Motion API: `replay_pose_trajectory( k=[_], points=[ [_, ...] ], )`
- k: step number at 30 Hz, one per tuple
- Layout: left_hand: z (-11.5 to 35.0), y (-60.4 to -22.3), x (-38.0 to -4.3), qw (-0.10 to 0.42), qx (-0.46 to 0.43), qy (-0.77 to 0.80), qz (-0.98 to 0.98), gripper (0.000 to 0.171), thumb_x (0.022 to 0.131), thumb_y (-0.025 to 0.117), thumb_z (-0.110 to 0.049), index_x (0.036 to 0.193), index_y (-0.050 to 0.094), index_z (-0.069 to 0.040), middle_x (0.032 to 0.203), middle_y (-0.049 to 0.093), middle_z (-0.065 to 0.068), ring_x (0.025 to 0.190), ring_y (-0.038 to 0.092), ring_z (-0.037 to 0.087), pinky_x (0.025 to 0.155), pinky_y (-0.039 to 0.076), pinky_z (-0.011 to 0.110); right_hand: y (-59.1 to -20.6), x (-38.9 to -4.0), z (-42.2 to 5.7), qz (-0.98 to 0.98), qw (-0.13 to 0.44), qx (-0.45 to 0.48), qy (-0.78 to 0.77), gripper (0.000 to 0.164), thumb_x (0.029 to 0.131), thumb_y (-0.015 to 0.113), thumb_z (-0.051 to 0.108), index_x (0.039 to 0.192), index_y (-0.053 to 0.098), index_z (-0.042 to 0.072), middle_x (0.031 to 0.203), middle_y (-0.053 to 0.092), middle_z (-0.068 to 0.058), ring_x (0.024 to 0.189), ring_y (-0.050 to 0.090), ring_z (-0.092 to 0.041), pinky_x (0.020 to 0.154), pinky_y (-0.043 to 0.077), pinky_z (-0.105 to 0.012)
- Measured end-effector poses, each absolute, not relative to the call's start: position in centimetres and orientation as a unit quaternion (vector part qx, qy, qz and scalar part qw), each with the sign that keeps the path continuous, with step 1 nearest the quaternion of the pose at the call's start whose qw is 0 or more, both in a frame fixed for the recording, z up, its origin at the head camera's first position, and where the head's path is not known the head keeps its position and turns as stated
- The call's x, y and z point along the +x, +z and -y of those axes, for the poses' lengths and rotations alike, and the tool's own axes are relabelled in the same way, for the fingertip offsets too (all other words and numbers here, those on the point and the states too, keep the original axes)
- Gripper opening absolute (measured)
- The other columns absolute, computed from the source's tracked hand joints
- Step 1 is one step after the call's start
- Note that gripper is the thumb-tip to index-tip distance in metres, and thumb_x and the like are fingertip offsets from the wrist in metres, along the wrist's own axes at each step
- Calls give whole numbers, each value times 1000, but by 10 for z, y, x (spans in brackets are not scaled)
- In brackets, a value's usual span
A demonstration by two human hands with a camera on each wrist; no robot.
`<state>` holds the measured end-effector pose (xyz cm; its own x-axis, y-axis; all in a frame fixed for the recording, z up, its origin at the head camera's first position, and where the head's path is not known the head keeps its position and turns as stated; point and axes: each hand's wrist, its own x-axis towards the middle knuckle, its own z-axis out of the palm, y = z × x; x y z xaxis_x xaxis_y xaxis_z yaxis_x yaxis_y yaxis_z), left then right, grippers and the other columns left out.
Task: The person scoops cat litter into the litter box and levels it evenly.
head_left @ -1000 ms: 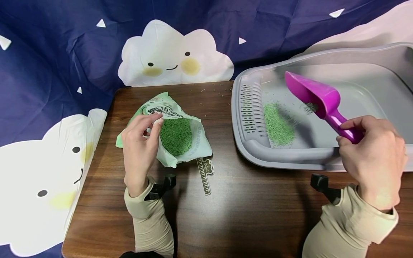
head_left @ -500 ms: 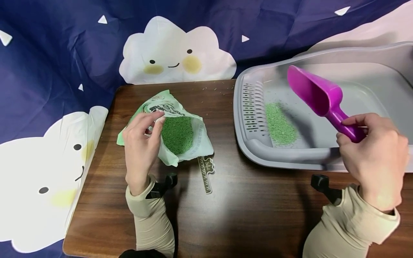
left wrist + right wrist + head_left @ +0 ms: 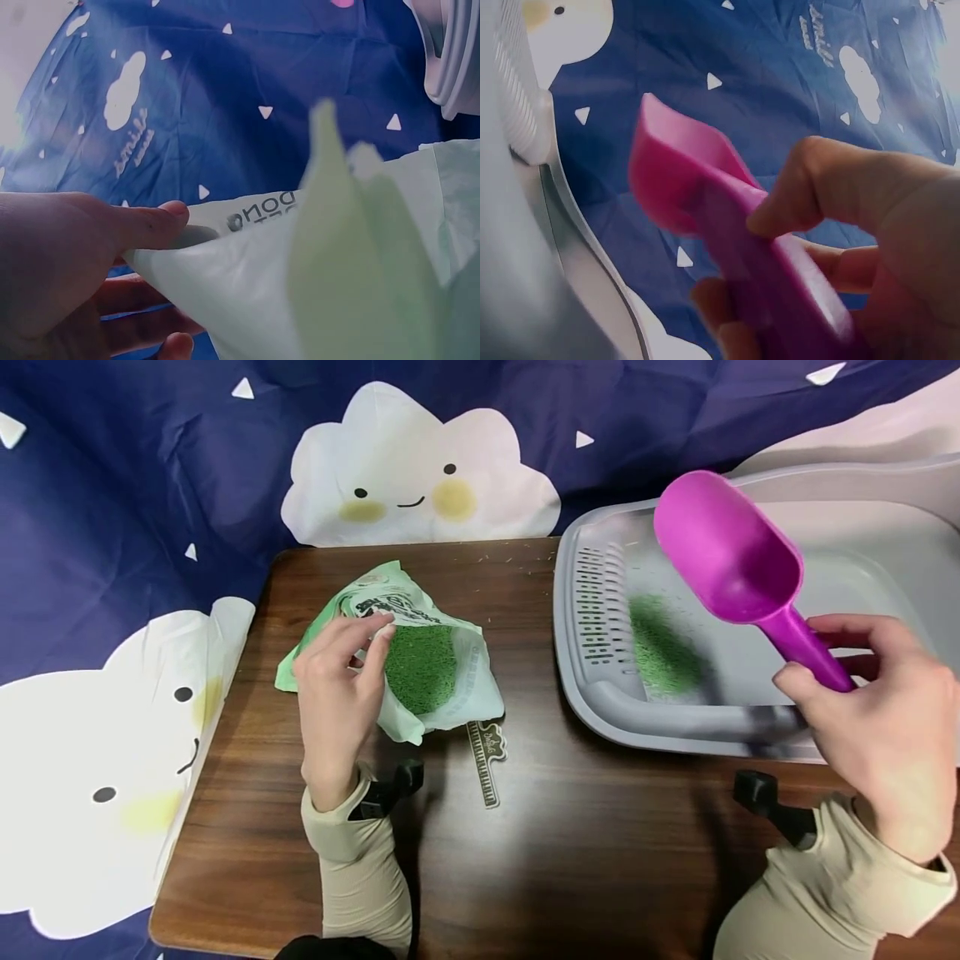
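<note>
My right hand (image 3: 888,718) grips the handle of a purple scoop (image 3: 731,547), held above a grey litter tray (image 3: 600,718). No pellets show in its bowl, which faces up in the head view. Green pellets (image 3: 663,652) lie in a heap at the tray's left end, beside the slotted strip. On the left, my left hand (image 3: 341,693) pinches the rim of a pale green plastic bag (image 3: 480,677) between thumb and fingers, as the left wrist view (image 3: 225,262) also has it. The bag's mouth gapes, with green pellets inside.
A flat, ruler-like piece (image 3: 483,768) with a shaped top sticks out from under the bag on the brown wooden table (image 3: 562,843). Scattered pellets (image 3: 510,558) lie near its back edge. A blue cloth (image 3: 622,410) with white clouds hangs behind.
A few pellets were in the scoop one second ago; its bowl now shows none. The scoop has turned upright and risen. My left hand still pinches the bag.
</note>
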<state>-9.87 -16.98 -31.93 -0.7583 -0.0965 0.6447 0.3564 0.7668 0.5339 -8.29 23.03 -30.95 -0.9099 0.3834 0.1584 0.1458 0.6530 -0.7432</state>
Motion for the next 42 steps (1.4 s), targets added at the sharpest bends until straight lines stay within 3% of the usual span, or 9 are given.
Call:
replay_pose_trajectory(
  k=[7, 13, 16, 24, 30, 37, 42],
  points=[
    [166, -318, -98, 345, -69, -317, 881, 19, 93, 64, -17, 99, 77, -4, 87, 73, 10, 65, 59, 19, 62, 40, 15, -304, -80, -226, 851, 153, -145, 481, 47, 76, 69, -2, 117, 65, 21, 103, 61, 18, 65, 57, 9, 49, 39, -6],
    [167, -319, -98, 347, -68, -315, 881, 18, 93, 64, -15, 98, 77, -4, 87, 74, 10, 66, 60, 20, 62, 40, 16, -304, -72, -218, 872, 125, -22, 473, 47, 73, 76, -6, 115, 69, 13, 81, 64, 28, 57, 55, 10, 42, 39, -11],
    [167, -319, -98, 346, -70, -310, 883, 19, 93, 64, -17, 99, 76, -4, 87, 74, 10, 65, 60, 19, 62, 42, 17, -302, -69, -209, 879, 124, 48, 457, 47, 68, 78, -9, 110, 71, 11, 75, 63, 27, 54, 49, 8, 43, 36, -13],
    [166, -318, -98, 340, -70, -310, 885, 20, 94, 64, -17, 99, 76, -3, 89, 73, 11, 66, 59, 19, 62, 41, 18, -302, -69, -192, 893, 111, 175, 399, 52, 62, 81, -9, 104, 73, 20, 84, 61, 23, 59, 45, 7, 52, 38, -10],
    [166, -317, -98, 342, -72, -308, 885, 20, 94, 63, -18, 100, 76, -3, 89, 73, 11, 65, 58, 19, 62, 43, 22, -307, -73, -185, 885, 103, 287, 351, 52, 59, 85, -2, 103, 71, 22, 90, 65, 13, 68, 45, 5, 57, 36, -11],
    [165, -317, -99, 342, -71, -307, 885, 20, 94, 64, -18, 100, 76, -3, 89, 73, 11, 66, 58, 19, 63, 42, 21, -314, -75, -158, 900, 45, 307, 305, 39, 70, 82, 10, 106, 70, 20, 88, 65, 9, 67, 47, -4, 57, 40, -18],
    [166, -318, -98, 338, -65, -308, 887, 20, 93, 64, -18, 100, 76, -3, 89, 73, 10, 67, 58, 19, 63, 42, 22, -323, -80, -131, 906, -35, 303, 293, 31, 79, 75, 13, 110, 69, 14, 89, 64, 5, 73, 50, -10, 63, 45, -28]
  ],
)
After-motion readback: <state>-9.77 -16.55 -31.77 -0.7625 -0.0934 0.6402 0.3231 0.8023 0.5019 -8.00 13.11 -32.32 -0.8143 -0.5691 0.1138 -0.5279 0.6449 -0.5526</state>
